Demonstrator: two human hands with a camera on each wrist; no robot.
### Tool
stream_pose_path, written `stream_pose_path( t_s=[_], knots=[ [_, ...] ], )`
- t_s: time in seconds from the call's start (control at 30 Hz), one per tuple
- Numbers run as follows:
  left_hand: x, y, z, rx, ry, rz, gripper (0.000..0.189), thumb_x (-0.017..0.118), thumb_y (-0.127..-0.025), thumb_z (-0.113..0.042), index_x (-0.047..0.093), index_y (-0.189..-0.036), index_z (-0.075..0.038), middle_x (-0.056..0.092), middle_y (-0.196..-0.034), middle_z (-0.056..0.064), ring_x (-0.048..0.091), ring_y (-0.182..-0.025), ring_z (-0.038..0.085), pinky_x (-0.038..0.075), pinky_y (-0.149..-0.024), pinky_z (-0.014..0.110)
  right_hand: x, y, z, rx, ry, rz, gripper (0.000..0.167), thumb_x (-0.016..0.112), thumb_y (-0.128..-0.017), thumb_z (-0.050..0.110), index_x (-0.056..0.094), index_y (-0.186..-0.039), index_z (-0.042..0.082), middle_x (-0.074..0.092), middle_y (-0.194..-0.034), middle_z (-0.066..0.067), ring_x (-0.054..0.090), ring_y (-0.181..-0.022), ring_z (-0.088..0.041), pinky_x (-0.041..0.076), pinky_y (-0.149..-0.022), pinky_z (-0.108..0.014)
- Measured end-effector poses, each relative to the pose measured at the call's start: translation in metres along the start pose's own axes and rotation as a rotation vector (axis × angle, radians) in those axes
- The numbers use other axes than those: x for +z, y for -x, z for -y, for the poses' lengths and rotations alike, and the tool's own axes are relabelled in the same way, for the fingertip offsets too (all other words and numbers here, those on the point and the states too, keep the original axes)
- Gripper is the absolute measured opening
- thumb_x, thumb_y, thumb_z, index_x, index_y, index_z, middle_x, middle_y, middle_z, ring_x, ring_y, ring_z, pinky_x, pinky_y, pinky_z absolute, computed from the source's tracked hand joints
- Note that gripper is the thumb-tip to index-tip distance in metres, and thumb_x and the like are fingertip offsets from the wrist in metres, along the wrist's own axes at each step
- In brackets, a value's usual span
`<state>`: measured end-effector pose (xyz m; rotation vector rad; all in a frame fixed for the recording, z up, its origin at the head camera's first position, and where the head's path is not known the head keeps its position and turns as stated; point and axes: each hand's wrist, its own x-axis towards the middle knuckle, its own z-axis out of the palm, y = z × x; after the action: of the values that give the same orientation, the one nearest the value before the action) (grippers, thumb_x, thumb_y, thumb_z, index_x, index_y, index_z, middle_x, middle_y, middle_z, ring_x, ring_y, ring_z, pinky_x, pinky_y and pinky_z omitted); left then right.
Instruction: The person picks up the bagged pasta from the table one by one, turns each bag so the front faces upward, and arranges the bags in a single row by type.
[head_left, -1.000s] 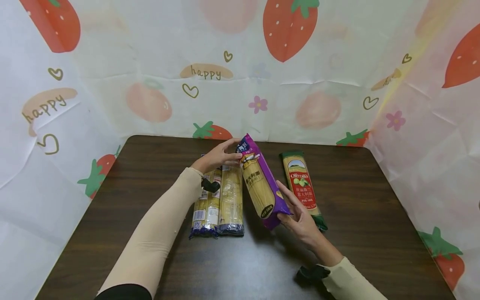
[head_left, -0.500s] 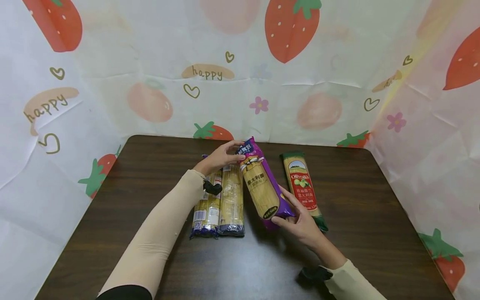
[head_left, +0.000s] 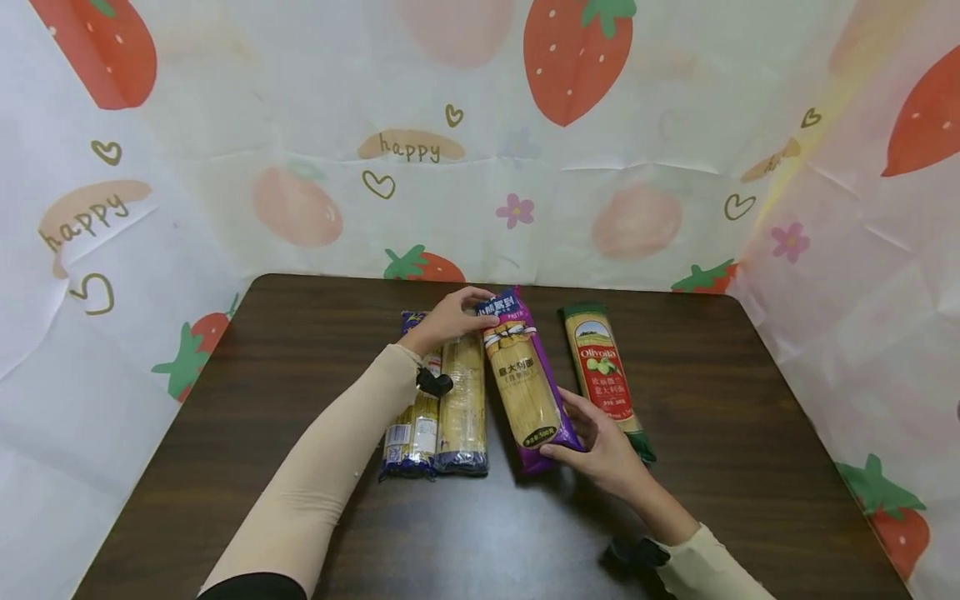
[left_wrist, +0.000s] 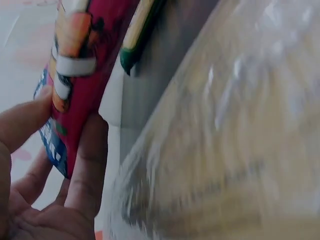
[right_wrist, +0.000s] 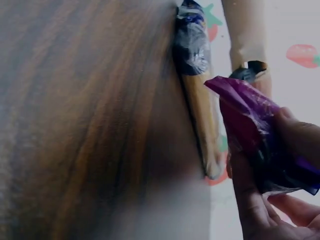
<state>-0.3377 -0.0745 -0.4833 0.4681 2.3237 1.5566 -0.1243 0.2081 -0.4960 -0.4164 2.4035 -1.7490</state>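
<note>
A purple spaghetti pack (head_left: 525,375) with a clear front is held slightly tilted between both hands, raised off the table. At its top end, my left hand (head_left: 444,323) pinches the blue-and-purple corner; the left wrist view shows the thumb on one face of the pack (left_wrist: 82,65) and fingers behind. My right hand (head_left: 611,450) grips the lower end, thumb on the front, and its crinkled purple wrapper (right_wrist: 245,107) shows in the right wrist view. Just left lie two side-by-side spaghetti packs (head_left: 462,408), the outer one (head_left: 411,437) partly covered by the left forearm.
To the right, a green-ended spaghetti pack (head_left: 603,367) with a red label lies on the dark wooden table (head_left: 712,467), close to the right hand. A strawberry-print sheet (head_left: 517,183) stands behind the table and along its sides.
The purple spaghetti pack has turned more upright and come slightly lower and nearer, with both hands still on it. The other packs stay where they were.
</note>
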Motion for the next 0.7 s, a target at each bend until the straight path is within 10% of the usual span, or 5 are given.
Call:
stream_pose_path(
  t_s=[0.27, 0.7],
  knots=[
    [0.010, -0.006, -0.006, 0.012, -0.081, -0.028, 0.053, 0.078, -0.103, -0.030, 0.059, -0.149, -0.014, 0.049, -0.159, 0.019, 0.051, -0.143, 0.037, 0.050, -0.108, 0.053, 0.004, -0.002, -0.001, 0.102, 0.114, -0.042, 0.087, 0.091, -0.090, 0.017, 0.043, -0.162, 0.005, 0.061, -0.147, -0.024, 0.069, -0.123, -0.038, 0.058, -0.103, -0.051],
    [0.030, -0.022, -0.009, 0.030, -0.181, -0.021, 0.050, 0.074, -0.105, -0.026, 0.058, -0.151, -0.010, 0.052, -0.158, 0.018, 0.053, -0.141, 0.036, 0.051, -0.109, 0.052, 0.004, -0.005, -0.006, 0.125, 0.210, -0.059, 0.082, 0.090, -0.090, 0.013, 0.045, -0.158, 0.001, 0.069, -0.132, -0.021, 0.070, -0.112, -0.032, 0.061, -0.097, -0.048]
  ],
)
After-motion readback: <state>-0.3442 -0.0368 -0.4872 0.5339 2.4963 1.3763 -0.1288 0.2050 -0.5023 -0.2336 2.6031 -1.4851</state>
